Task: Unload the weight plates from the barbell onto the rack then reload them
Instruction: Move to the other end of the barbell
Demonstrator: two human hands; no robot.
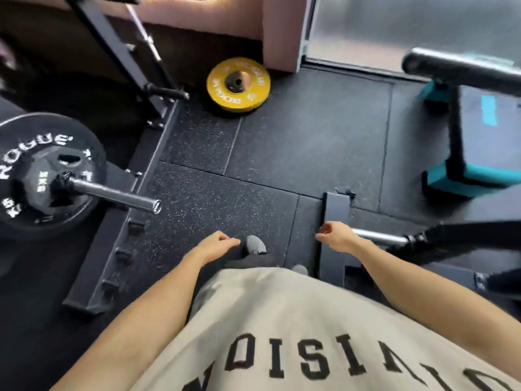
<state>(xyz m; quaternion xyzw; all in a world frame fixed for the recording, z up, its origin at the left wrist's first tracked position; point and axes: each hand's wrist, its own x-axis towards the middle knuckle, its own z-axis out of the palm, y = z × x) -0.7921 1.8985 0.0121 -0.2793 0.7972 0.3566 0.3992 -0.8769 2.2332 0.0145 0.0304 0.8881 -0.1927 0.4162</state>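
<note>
A barbell sleeve (112, 194) juts out at the left. It carries a large black Rogue plate (42, 142) with a small black plate (42, 190) outside it. A yellow plate (222, 94) lies flat on the floor at the back, with a small black disc (235, 80) on its hub. At the right, a second bar's bare steel end (379, 237) points toward me. My left hand (215, 246) hangs loosely curled over my leg and holds nothing. My right hand (337, 235), fingers loosely curled, hovers just at that bar's tip, and I see no grip on it.
The black rack frame (112, 49) with a storage peg (166, 91) rises at the back left, and its base rail (112, 258) runs along the floor. A teal and black step box (479, 153) and a padded bar (462, 69) stand at the right. Speckled rubber mat (282, 153) lies between.
</note>
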